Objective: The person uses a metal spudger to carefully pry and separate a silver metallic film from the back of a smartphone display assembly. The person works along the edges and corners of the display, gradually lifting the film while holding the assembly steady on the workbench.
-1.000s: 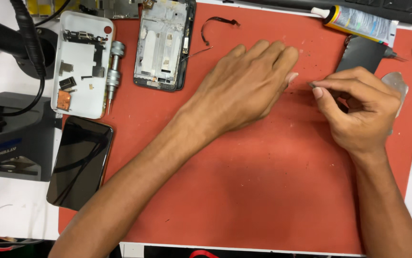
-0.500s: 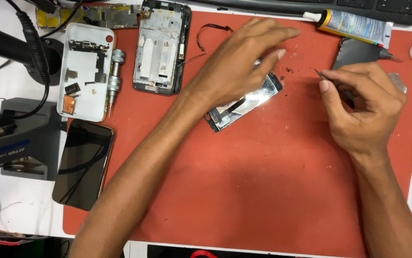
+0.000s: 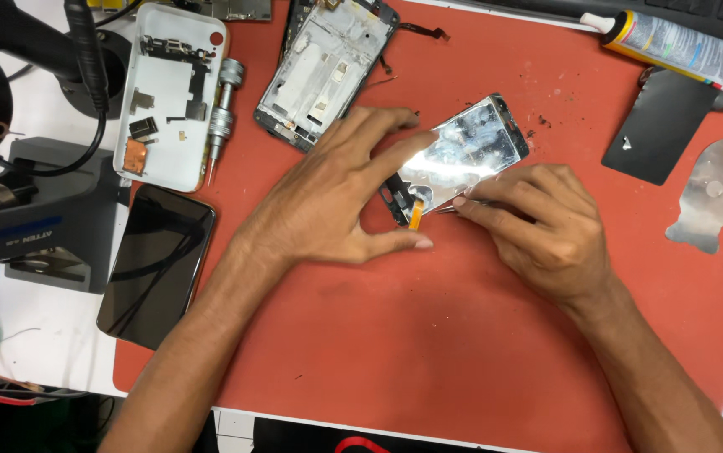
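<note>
Silvery screen panel [image 3: 472, 149] at frame centre, left hand [image 3: 328, 197] spread, pinning it. Right hand [image 3: 546, 226] pinches tweezers [image 3: 462, 205] at its orange flex [image 3: 416, 215]; lifting next needs delicacy

Your head camera is giving you the only view, so nothing is being shared with a second one. It is looking almost straight down from close above the worktop [image 3: 59, 369]. Your forearms are entering from 6 o'clock, the red mat [image 3: 429, 335] is filling most of the frame, and a keyboard edge [image 3: 714, 10] is showing at 1 o'clock.
</note>
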